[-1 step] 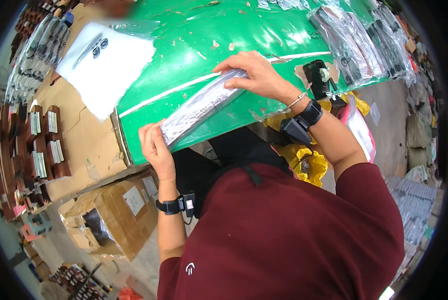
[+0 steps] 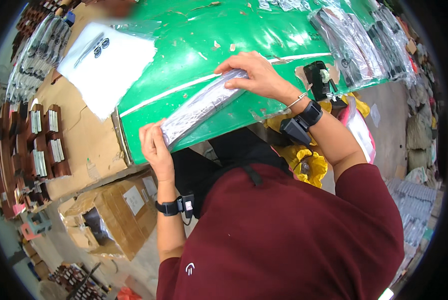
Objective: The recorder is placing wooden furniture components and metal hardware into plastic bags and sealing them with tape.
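Note:
A long, narrow package in clear plastic wrap (image 2: pixel 200 109) lies slantwise over the near edge of the green tabletop (image 2: pixel 184 50). My left hand (image 2: pixel 155 148) pinches its near left end, thumb and fingers closed on the wrap. Over its far right end curls my right hand (image 2: pixel 256 75), thumb on the near side and fingers round the far side. The wrap looks shiny and creased; what is inside shows only as a greyish shape. A black tape dispenser (image 2: pixel 318 80) stands at the table edge, right of my right hand.
A stack of clear plastic bags (image 2: pixel 104 65) lies at the left. Several wrapped packages (image 2: pixel 351 47) are piled at the far right. Dark red wooden pieces (image 2: pixel 34 140) stand on cardboard at the left, above a cardboard box (image 2: pixel 114 215). Yellow bags (image 2: pixel 304 162) hang below the table.

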{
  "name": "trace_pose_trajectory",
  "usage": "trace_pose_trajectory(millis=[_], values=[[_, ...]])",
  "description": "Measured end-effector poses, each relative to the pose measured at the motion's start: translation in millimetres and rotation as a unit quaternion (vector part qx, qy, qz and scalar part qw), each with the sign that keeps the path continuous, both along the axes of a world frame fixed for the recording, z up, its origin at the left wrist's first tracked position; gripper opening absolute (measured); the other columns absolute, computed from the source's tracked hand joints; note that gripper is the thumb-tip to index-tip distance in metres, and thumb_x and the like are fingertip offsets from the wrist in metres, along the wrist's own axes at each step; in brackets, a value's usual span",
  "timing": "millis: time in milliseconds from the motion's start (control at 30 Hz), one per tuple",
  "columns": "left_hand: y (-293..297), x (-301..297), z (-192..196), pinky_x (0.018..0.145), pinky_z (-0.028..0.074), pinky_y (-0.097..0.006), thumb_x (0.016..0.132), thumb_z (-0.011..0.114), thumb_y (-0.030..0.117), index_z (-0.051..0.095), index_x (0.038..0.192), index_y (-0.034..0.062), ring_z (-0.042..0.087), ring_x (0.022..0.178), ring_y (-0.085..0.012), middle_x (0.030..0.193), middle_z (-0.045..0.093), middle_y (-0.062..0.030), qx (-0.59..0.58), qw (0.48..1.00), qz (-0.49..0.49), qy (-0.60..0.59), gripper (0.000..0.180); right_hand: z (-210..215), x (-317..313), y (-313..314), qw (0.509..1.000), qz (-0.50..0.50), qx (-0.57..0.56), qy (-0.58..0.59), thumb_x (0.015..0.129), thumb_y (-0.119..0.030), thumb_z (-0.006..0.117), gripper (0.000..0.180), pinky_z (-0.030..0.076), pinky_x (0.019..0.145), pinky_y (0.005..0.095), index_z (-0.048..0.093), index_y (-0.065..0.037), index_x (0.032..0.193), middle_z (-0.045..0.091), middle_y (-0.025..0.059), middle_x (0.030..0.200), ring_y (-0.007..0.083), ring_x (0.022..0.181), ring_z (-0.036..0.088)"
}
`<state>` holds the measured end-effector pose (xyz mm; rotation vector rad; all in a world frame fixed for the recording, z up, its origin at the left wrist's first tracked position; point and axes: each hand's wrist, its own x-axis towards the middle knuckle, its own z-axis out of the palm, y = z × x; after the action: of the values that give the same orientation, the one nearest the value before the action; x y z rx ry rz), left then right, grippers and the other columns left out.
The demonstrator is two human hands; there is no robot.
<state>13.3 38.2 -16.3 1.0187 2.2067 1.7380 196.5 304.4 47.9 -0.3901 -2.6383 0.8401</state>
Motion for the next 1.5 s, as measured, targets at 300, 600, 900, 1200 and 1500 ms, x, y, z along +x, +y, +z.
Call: trace_pose_trajectory(millis=[300,600,900,1200,1500], values=[[61.0,56.9,82.0,0.117,0.031,-0.049,0.087,0.077,0.022,0.06,0.143,0.022,0.051,0.131,-0.0304,0.142,0.06,-0.0087,-0.108,0.894,-0.135,0.413,0.059,-4.0,-3.1,6.6,0.999,-0.005,-0.048,0.002,0.084,-0.03,0.077,0.033,0.043,0.095,0.0373,0.071,-0.014,0.112,0.074,0.0025,0.104,0.0218,0.101,0.066],[77.6,29.5,32.5,0.085,0.047,-0.038,0.089,0.073,0.02,0.07,0.133,0.0285,0.062,0.104,-0.028,0.133,0.064,-0.0043,-0.11,0.9,-0.195,0.375,0.044,5.8,0.1,12.0,0.965,0.019,-0.262,0.008,0.088,-0.021,0.076,0.045,0.044,0.107,0.0394,0.067,-0.009,0.13,0.069,0.0077,0.127,0.024,0.121,0.062],[73.9,33.5,39.2,0.086,0.046,-0.038,0.089,0.073,0.017,0.071,0.131,0.0252,0.061,0.104,-0.029,0.133,0.064,-0.0068,-0.131,0.899,-0.182,0.377,0.043,0.5,18.3,26.2,1.0,0.005,-0.016,-0.008,0.086,-0.029,0.078,0.043,0.047,0.102,0.0406,0.069,-0.01,0.123,0.066,0.0123,0.13,0.0294,0.118,0.061],[74.9,31.6,39.9,0.09,0.045,-0.038,0.088,0.073,0.013,0.073,0.128,0.0204,0.062,0.11,-0.028,0.132,0.065,-0.0084,-0.128,0.905,-0.184,0.361,0.041,1.0,52.5,-5.6,0.941,-0.236,0.068,0.232,0.082,-0.023,0.081,0.042,0.045,0.103,0.0418,0.069,-0.007,0.119,0.069,0.0121,0.12,0.0313,0.117,0.061],[76.3,32.0,35.5,0.089,0.046,-0.039,0.087,0.075,0.016,0.072,0.129,0.0231,0.061,0.107,-0.0276,0.131,0.065,-0.0066,-0.112,0.904,-0.179,0.373,0.043,-27.3,210.9,7.2,0.872,-0.477,0.102,0.048,0.076,-0.029,0.088,0.053,0.052,0.078,0.0373,0.066,-0.006,0.118,0.068,0.0065,0.092,0.0239,0.085,0.064]])
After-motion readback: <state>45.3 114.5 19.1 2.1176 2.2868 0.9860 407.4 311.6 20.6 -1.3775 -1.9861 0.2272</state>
